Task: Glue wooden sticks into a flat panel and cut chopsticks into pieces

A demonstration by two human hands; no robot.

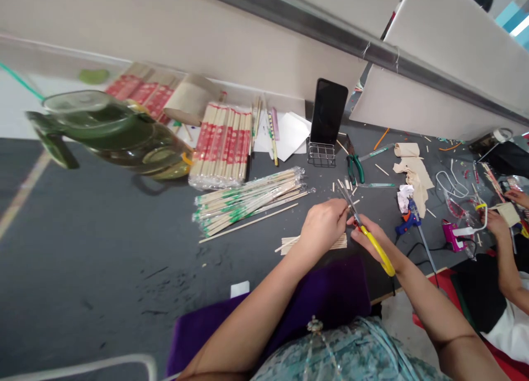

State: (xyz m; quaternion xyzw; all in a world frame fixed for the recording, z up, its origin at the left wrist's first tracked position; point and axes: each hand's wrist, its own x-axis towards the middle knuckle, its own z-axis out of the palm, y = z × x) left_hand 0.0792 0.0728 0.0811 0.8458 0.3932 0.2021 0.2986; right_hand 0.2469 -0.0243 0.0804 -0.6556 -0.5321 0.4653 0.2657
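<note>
My left hand (324, 222) is closed around a thin wooden stick (286, 244), whose end sticks out behind the hand. My right hand (371, 239) grips a pair of scissors with yellow handles (378, 250). The metal blades point away from me, beside the fingertips of my left hand. Beneath my left hand, a row of light wooden sticks (339, 241) lies side by side, partly hidden by the hand and wrist. Short cut stick pieces (347, 184) are scattered just beyond the blades.
Wrapped chopsticks (252, 200) lie left of my hands, with a red-banded chopstick bundle (223, 144) behind. A green jug (119, 130) stands far left. A phone (329, 111) leans on a wire stand near green-handled pliers (355, 168). A blue glue gun (409, 220) and a co-worker's hands are right.
</note>
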